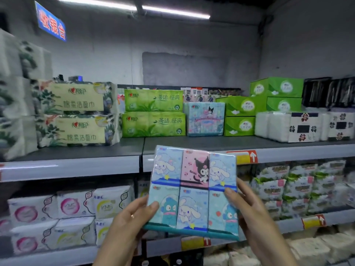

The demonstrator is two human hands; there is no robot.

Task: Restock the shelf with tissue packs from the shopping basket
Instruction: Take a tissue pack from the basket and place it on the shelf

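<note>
Shelf stocked, gap at front; left hand and right hand grip cartoon tissue pack upright below matching pack.

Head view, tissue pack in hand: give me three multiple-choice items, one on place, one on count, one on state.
1. The matching cartoon pack on the top shelf stands:
A. between green packs and green boxes
B. left of the floral packs
C. on the lower shelf

2. Small packets showing on the held tissue pack's face:
A. four
B. six
C. nine

3. The tissue pack is:
A. on the shelf
B. held by one hand
C. held by both hands

Answers: 1 A, the cartoon pack has green either side. 2 B, the tissue pack shows two rows of three. 3 C, left hand and right hand grip its sides.
</note>
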